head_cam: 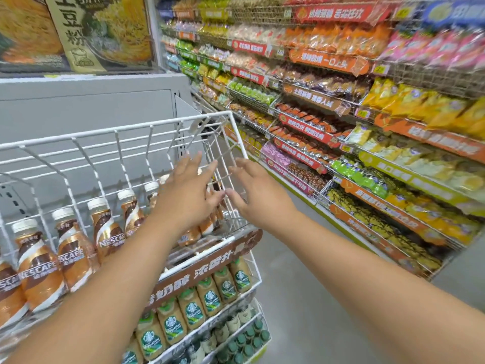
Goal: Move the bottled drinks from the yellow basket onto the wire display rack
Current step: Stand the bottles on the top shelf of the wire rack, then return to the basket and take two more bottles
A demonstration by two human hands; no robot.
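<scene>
Snack aisle; two open hands (187, 190) (258, 190) at wire rack (157, 127).

Readable text: mostly the coffee bottles on the white wire rack (237, 143).
"NESCAFE" on brown bottle labels (39, 269) at 8 o'clock; Starbucks siren logo, wording too small to read, on green-capped bottles (191, 308) at 6 o'clock. Brown rack banner (199, 269) reads roughly "奶醇 浓香扑", partly hidden. Big "土豆粉" on poster (70, 24) at 11 o'clock. Shelf signs at 2 o'clock blurred.
</scene>
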